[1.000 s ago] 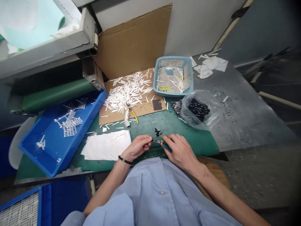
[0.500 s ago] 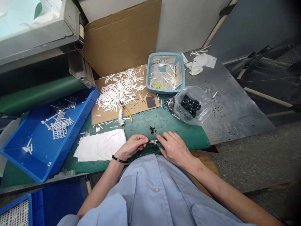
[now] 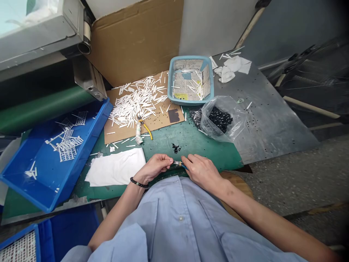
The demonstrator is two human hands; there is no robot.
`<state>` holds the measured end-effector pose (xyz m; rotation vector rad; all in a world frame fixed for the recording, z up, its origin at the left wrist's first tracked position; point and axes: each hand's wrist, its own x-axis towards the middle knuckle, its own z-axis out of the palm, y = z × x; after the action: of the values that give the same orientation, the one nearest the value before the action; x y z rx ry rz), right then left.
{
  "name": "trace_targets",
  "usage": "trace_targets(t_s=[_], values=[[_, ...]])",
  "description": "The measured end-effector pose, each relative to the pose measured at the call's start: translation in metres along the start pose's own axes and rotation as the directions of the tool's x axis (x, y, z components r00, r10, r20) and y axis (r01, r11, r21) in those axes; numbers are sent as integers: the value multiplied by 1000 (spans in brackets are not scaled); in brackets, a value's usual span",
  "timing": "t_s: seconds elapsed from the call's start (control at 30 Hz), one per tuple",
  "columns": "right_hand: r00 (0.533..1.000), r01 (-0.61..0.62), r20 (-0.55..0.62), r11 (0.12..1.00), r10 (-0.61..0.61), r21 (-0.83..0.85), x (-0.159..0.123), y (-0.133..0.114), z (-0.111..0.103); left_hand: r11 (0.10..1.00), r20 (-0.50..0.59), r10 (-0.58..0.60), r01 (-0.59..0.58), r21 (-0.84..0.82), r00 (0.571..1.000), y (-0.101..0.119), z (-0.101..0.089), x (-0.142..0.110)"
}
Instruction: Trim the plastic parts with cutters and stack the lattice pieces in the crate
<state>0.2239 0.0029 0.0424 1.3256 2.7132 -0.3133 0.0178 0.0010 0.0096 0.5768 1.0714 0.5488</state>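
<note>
My right hand (image 3: pixel 201 171) is shut on small blue-handled side cutters (image 3: pixel 178 163), with only the metal jaws and a bit of handle showing. My left hand (image 3: pixel 155 167) sits just left of the jaws, its thumb and fingertips pinched together close to them. Anything between those fingertips is too small to see. A little cluster of small black parts (image 3: pixel 176 147) lies on the green cutting mat (image 3: pixel 191 149) above my hands. Yellow-handled pliers (image 3: pixel 146 129) rest beyond my left hand, next to a white wrapped roll (image 3: pixel 139 133).
A cardboard sheet (image 3: pixel 152 125) bears a heap of white plastic sticks (image 3: pixel 136 103). Beyond stand a light blue basket (image 3: pixel 191 98) and a clear bag of black parts (image 3: pixel 219 118). A blue tray (image 3: pixel 62 153) with white plastic grids sits left, beside a white sheet (image 3: pixel 116 168).
My hands have drawn closer together around the cutter jaws, and less of the blue handle shows. The camera view has shifted slightly, so the table contents sit further left and higher.
</note>
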Motion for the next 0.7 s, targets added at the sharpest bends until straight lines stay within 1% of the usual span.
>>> trace_targets(t_s=[0.1, 0.2, 0.27, 0.33, 0.37, 0.4, 0.47, 0.5, 0.53, 0.57, 0.6, 0.63, 0.67, 0.7], values=[[1000, -6, -21, 999, 7, 51, -2, 1, 6, 1000, 26, -4, 4, -6, 1000, 1, 1, 1], [992, -20, -119, 981, 44, 194, -3, 2, 18, 997, 28, 5, -3, -73, 1000, 1, -3, 4], [976, -73, -173, 942, 135, 328, -3, 5, 27, 980, 11, 37, -34, -197, 999, 0, -7, 8], [952, -156, -184, 901, 247, 405, -2, 9, 34, 941, 9, 82, -75, -331, 997, -1, -12, 15], [943, -195, -180, 901, 281, 388, -2, 11, 36, 919, 15, 107, -93, -383, 994, -1, -14, 18], [936, -231, -178, 913, 303, 338, -2, 14, 38, 902, 23, 127, -106, -419, 992, 0, -15, 22], [935, -278, -172, 941, 311, 191, -3, 21, 40, 895, 6, 154, -137, -424, 988, 3, -17, 31], [935, -293, -166, 947, 312, 130, -4, 24, 40, 911, -25, 159, -156, -382, 987, 6, -17, 35], [935, -306, -158, 948, 317, 94, -5, 27, 40, 938, -70, 163, -177, -299, 984, 8, -16, 40], [932, -320, -154, 944, 328, 77, -6, 30, 39, 966, -123, 178, -197, -168, 976, 11, -15, 44], [929, -331, -151, 941, 338, 69, -7, 32, 38, 976, -173, 216, -217, 11, 961, 14, -14, 48], [927, -339, -149, 939, 344, 63, -8, 33, 38, 947, -202, 276, -231, 222, 940, 17, -13, 52], [924, -346, -149, 936, 351, 60, -9, 34, 37, 869, -192, 348, -239, 433, 918, 20, -12, 55], [923, -350, -150, 935, 355, 60, -10, 34, 37, 750, -143, 416, -249, 613, 898, 22, -12, 58]])
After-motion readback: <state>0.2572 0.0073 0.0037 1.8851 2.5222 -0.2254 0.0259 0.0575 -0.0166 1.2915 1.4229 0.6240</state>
